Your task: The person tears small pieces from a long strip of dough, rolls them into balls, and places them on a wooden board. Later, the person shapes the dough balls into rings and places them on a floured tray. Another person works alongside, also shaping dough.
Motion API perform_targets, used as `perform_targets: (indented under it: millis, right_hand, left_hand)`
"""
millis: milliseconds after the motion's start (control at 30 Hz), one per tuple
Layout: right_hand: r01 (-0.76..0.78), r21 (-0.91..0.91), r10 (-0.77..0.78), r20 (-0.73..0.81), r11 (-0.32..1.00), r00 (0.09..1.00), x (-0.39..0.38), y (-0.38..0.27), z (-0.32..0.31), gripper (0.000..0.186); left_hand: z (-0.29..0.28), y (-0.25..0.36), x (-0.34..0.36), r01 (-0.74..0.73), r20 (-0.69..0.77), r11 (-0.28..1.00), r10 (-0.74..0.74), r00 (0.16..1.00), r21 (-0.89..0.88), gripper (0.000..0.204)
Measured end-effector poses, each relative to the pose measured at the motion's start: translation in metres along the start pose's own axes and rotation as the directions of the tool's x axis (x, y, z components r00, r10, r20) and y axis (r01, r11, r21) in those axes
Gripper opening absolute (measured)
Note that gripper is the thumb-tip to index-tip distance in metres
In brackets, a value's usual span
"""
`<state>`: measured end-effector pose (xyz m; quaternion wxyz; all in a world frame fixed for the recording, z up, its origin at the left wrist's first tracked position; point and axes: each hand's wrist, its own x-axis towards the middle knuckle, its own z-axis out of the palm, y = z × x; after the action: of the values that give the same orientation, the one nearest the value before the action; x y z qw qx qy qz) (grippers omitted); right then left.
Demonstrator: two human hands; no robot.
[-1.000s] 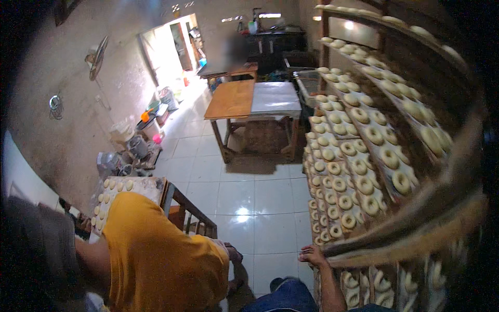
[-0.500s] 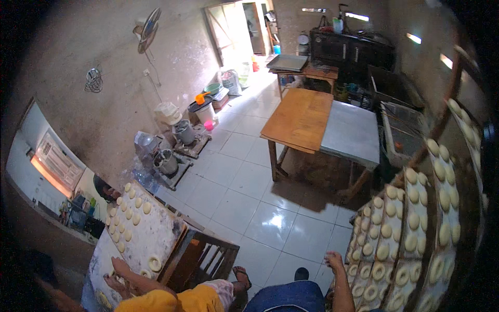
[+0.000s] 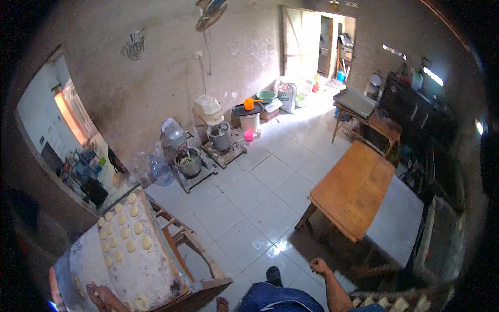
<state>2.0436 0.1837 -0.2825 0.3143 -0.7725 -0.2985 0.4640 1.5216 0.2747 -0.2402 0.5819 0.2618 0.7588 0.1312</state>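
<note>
My right hand [image 3: 320, 266] is held out in front of my body at the lower middle, over the tiled floor. Its fingers are loosely curled and apart, and I see nothing in them. My left hand is out of view. Beside me on the left, another person's hand [image 3: 99, 296] is over a floured table [image 3: 161, 262]. Rows of round dough pieces [image 3: 123, 232] lie on that table, and a dough ring [image 3: 140, 303] is close to that person's hand.
A wooden-topped table [image 3: 358, 190] stands ahead on the right. Racked dough pieces [image 3: 400, 304] show at the lower right edge. Along the left wall are dough mixers [image 3: 188, 162], a white bucket [image 3: 250, 122] and sacks [image 3: 286, 95]. An open door [image 3: 301, 44] is at the back.
My view has swung right to left, so the room has shifted rightward and the racks have mostly left the picture. The other person's yellow clothing is out of view. My right hand stays empty.
</note>
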Motion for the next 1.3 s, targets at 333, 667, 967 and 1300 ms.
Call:
perform_targets:
  millis: [333,667,967,1300]
  right_hand:
    - [-0.255,-0.497,0.326,0.061,0.830,0.943,0.115,-0.030,-0.014,0.037]
    - [0.211,-0.827,-0.048,0.219,0.521,0.975,0.516,-0.241,0.021,0.053]
    - [0.655,-0.638,-0.388,0.528,0.406,0.755,0.773,-0.714,0.304,0.023]
    - [0.215,0.260,-0.306,0.925,0.942,0.224,0.471,-0.957,0.678,0.072]
  left_hand:
    - [0.045,0.208,0.154,-0.151,-0.050,0.952,0.143,0.988,-0.266,0.025]
    - [0.041,0.466,0.233,-0.090,-0.170,0.966,0.049,0.984,-0.243,0.030]
    - [-0.095,0.590,0.221,-0.241,-0.329,0.924,0.137,0.934,-0.297,0.035]
    - [-0.244,0.876,0.342,-0.667,-0.897,0.667,0.441,-0.005,0.332,0.059]
